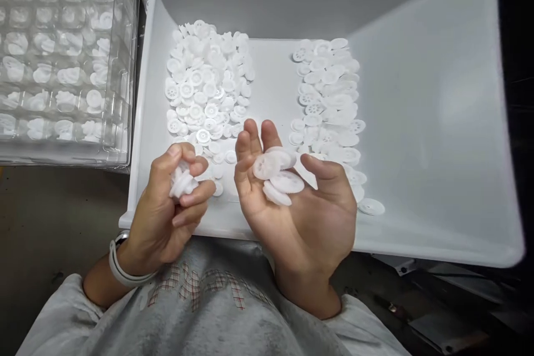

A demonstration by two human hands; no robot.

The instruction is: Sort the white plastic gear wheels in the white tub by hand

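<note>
Several white discs in right hand, palm up, fingers loosely curled, discs lying at finger bases, thumb apart from them. Small white parts pinched between thumb and fingers of left hand. Both hands above near edge of grey bin; small-wheel pile left, larger-disc pile right.

Single head-worn view, close above the hands, facing forward and down.
</note>
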